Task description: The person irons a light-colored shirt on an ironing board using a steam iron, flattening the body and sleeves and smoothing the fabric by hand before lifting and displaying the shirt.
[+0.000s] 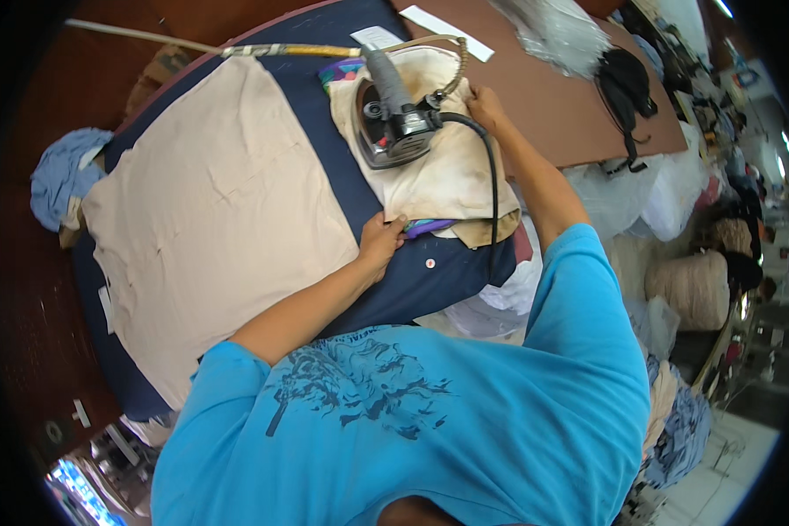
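A steam iron with a grey wrapped handle rests on a folded cream cloth pad. Purple and multicoloured fabric shows at the pad's edges. My left hand pinches the pad's near left corner, thumb on top. At its far right edge, my right hand has its fingers curled round the cloth; the fingertips are partly hidden. Left of the pad, a large beige fabric piece lies spread over the navy-covered board, with some creases. A small pale button-like disc lies on the navy cover near my left hand.
The iron's black cable drops across the pad's right side, and a hose runs off to the left. Clear plastic and a black cap-like item lie on the brown table. Blue cloth hangs at the left.
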A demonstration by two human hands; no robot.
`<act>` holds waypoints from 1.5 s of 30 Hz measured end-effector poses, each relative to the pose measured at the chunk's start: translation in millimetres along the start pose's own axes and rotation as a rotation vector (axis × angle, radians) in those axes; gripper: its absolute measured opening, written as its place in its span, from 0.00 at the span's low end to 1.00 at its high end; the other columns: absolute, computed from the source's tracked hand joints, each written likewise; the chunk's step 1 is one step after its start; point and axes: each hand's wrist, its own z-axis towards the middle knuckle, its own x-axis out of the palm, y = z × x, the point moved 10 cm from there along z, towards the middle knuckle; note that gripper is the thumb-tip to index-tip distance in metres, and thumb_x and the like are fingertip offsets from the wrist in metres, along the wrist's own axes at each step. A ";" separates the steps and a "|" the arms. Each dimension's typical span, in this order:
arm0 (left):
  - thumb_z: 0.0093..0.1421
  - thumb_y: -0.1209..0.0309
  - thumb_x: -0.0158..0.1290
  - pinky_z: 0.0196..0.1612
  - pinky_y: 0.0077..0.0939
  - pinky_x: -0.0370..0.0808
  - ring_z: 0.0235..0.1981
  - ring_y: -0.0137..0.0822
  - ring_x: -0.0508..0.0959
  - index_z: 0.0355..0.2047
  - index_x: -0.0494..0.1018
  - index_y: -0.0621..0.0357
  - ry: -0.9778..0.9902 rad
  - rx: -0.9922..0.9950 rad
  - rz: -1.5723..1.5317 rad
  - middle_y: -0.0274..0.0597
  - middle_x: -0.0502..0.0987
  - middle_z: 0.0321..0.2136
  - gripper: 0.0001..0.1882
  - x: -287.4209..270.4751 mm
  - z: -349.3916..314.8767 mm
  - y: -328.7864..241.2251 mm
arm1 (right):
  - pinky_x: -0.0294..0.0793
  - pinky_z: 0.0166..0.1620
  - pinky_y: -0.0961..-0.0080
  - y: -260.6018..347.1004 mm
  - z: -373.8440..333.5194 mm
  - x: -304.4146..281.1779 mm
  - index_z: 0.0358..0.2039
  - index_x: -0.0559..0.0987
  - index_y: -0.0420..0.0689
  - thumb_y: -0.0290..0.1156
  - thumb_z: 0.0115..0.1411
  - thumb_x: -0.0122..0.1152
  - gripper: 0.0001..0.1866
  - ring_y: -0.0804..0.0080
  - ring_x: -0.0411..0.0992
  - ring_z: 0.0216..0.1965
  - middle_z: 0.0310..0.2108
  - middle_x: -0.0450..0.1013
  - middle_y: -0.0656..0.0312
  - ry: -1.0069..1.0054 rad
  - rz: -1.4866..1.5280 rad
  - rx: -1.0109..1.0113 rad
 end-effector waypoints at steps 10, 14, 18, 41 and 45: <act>0.64 0.56 0.39 0.14 0.16 0.69 0.20 0.35 0.79 0.36 0.70 0.63 0.228 -0.184 -0.158 0.49 0.78 0.25 0.21 1.1 35.1 40.9 | 0.70 0.42 0.60 -52.6 42.9 -70.7 0.40 0.74 0.37 0.36 0.58 0.50 0.16 0.54 0.72 0.39 0.38 0.73 0.46 -0.229 -0.017 -0.167; 0.61 0.66 0.43 0.22 0.28 0.77 0.23 0.40 0.80 0.30 0.72 0.68 0.293 -0.145 -0.162 0.52 0.78 0.24 0.16 11.7 45.0 46.1 | 0.69 0.49 0.70 134.9 -2.8 -143.2 0.50 0.72 0.41 0.34 0.64 0.44 0.17 0.63 0.71 0.46 0.48 0.71 0.55 -0.453 0.159 -0.497; 0.63 0.58 0.41 0.27 0.20 0.71 0.26 0.29 0.78 0.39 0.71 0.58 0.485 -0.379 0.136 0.40 0.78 0.29 0.17 20.9 -4.7 42.4 | 0.70 0.45 0.62 227.5 -35.2 -66.0 0.43 0.77 0.41 0.48 0.63 0.43 0.23 0.47 0.72 0.42 0.36 0.74 0.41 -0.007 -0.455 -0.411; 0.56 0.54 0.48 0.49 0.39 0.69 0.49 0.47 0.72 0.48 0.70 0.54 -1.526 0.062 0.428 0.50 0.73 0.47 0.24 -691.0 -315.2 30.3 | 0.72 0.42 0.68 387.7 -92.8 96.3 0.49 0.68 0.30 0.40 0.42 0.67 0.37 0.54 0.74 0.39 0.37 0.74 0.42 0.100 -0.347 -0.704; 0.58 0.55 0.46 0.47 0.40 0.71 0.47 0.44 0.74 0.49 0.69 0.52 -1.223 -0.171 0.467 0.50 0.74 0.44 0.22 -697.2 -294.1 -0.1 | 0.73 0.41 0.64 508.2 -211.5 178.8 0.46 0.70 0.35 0.38 0.42 0.64 0.31 0.47 0.74 0.39 0.33 0.73 0.38 0.542 -0.301 -0.736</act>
